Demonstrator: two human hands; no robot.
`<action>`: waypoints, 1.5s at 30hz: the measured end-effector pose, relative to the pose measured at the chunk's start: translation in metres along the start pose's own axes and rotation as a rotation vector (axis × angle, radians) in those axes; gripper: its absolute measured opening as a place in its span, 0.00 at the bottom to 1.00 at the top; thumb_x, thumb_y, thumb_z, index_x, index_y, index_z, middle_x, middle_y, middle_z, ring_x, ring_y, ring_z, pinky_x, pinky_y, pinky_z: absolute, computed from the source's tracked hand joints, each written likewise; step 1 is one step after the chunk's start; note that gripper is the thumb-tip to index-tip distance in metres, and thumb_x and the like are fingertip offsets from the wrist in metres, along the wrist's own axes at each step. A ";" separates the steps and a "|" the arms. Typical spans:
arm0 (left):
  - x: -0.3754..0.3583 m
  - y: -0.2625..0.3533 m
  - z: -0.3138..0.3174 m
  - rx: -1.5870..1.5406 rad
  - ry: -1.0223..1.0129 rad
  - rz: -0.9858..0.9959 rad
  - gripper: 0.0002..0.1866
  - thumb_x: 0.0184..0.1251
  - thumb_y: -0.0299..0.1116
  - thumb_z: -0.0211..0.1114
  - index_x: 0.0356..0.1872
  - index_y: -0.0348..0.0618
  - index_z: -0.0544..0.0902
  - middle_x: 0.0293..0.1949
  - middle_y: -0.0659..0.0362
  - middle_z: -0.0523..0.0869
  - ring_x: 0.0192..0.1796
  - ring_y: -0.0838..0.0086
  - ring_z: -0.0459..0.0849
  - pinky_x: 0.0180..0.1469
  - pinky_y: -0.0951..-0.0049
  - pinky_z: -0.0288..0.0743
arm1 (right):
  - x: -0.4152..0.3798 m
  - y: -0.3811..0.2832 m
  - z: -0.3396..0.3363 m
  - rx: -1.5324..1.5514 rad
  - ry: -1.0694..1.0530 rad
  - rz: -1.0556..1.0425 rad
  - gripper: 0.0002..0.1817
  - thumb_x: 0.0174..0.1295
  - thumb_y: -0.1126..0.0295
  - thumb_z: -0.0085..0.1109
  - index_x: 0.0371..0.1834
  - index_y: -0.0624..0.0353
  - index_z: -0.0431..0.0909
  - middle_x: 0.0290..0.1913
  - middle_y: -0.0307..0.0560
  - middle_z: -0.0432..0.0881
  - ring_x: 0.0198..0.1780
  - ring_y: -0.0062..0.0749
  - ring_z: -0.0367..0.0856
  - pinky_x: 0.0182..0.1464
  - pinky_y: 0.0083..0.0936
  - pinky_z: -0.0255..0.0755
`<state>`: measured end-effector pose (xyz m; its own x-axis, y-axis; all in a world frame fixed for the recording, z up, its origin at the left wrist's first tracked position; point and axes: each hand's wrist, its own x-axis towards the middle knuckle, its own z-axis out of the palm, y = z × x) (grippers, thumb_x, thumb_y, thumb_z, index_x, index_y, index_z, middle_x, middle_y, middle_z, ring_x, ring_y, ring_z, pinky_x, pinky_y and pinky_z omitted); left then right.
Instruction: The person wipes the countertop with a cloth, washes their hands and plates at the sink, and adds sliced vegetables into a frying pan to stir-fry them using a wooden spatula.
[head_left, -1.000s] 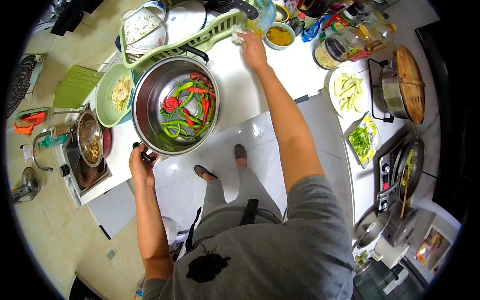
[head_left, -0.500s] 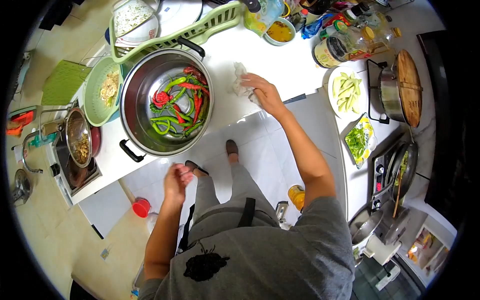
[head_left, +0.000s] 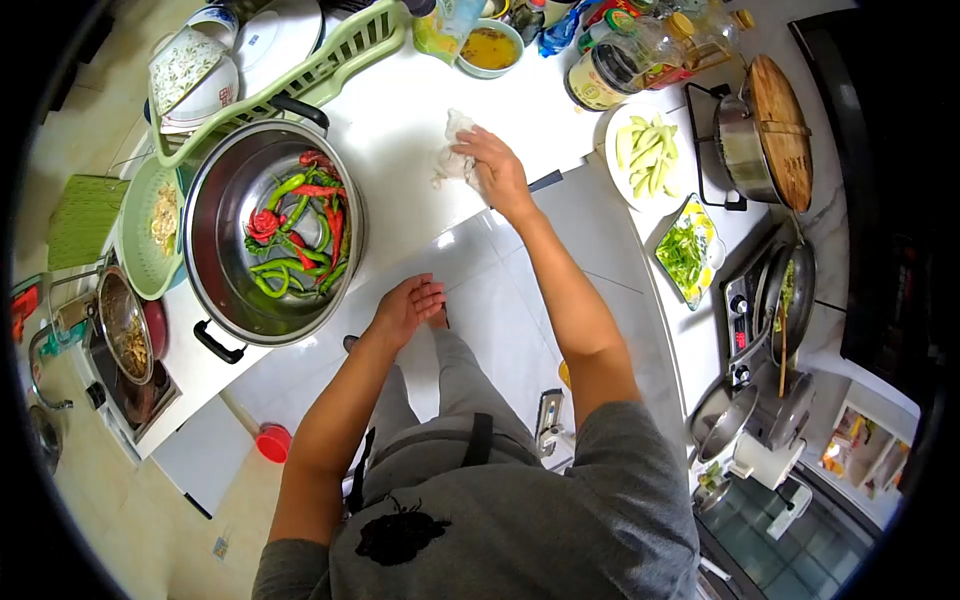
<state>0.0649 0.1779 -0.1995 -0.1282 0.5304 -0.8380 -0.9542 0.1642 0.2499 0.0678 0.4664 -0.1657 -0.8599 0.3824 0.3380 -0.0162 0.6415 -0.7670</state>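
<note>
Right hand: your right hand [head_left: 493, 170] lies palm down on the white cloth [head_left: 452, 160], fingers spread and pressed over its near edge.
Cloth: crumpled, on the white desk [head_left: 400, 120], close to the front edge, between the big pot and the plate of pale slices.
Left hand: your left hand [head_left: 407, 307] hangs open and empty just off the desk's front edge, fingers loosely together, touching nothing; the tiled floor [head_left: 500, 320] is below it.
Pot: the large steel pot [head_left: 268, 235] sits on the desk to the left of the cloth, well apart from your right hand, one black handle [head_left: 218, 343] toward you and one away.
Peppers: long green and red peppers [head_left: 295, 225] lie loose in the bottom of the pot.
Dish rack: a pale green rack [head_left: 330, 60] stands behind the pot, holding plates and a patterned bowl.
Colander: a green colander [head_left: 150, 230] with pale chopped bits sits just left of the pot.
Yellow bowl: a small bowl [head_left: 490, 48] of yellow liquid stands at the back, beyond the cloth.
Jars: bottles and jars [head_left: 630, 60] cluster at the back right; the labels are too small to read.
Plate: a white plate [head_left: 648, 160] of pale green slices lies right of your hand, near but apart.
Greens dish: a small dish [head_left: 688, 255] of chopped greens, possibly scallion, sits nearer you on the right counter.
Covered pot: a steel pot with a wooden lid [head_left: 778, 130] rests on a burner at far right.
</note>
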 end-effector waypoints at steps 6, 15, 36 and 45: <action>-0.001 -0.003 0.000 0.051 -0.005 -0.032 0.19 0.75 0.40 0.51 0.59 0.39 0.74 0.52 0.48 0.83 0.52 0.61 0.84 0.58 0.65 0.78 | 0.006 0.006 -0.038 -0.126 0.721 0.207 0.17 0.63 0.83 0.43 0.48 0.65 0.81 0.53 0.58 0.82 0.60 0.51 0.76 0.67 0.39 0.65; 0.008 -0.016 -0.006 0.034 0.029 -0.075 0.20 0.75 0.41 0.51 0.60 0.40 0.73 0.54 0.48 0.82 0.54 0.61 0.82 0.60 0.64 0.76 | 0.024 0.044 -0.038 -0.257 0.599 0.329 0.13 0.58 0.83 0.45 0.40 0.66 0.80 0.47 0.60 0.78 0.53 0.54 0.76 0.58 0.40 0.69; 0.098 0.004 0.050 -0.356 -0.522 0.088 0.24 0.74 0.41 0.52 0.63 0.34 0.71 0.68 0.45 0.71 0.68 0.53 0.71 0.71 0.57 0.64 | 0.023 0.016 0.000 0.078 0.059 0.111 0.19 0.56 0.86 0.43 0.40 0.60 0.85 0.49 0.50 0.85 0.60 0.44 0.78 0.65 0.29 0.67; 0.110 -0.011 0.034 -0.560 -0.572 0.164 0.22 0.74 0.47 0.52 0.60 0.45 0.76 0.62 0.56 0.78 0.64 0.64 0.76 0.68 0.58 0.68 | -0.043 -0.043 0.032 0.165 -0.075 0.026 0.13 0.53 0.85 0.49 0.33 0.61 0.83 0.43 0.48 0.86 0.55 0.47 0.80 0.59 0.35 0.72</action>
<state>0.0700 0.2625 -0.2781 -0.2644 0.8791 -0.3966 -0.9483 -0.3119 -0.0590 0.0896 0.4013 -0.1650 -0.8966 0.3431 0.2799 -0.0713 0.5119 -0.8561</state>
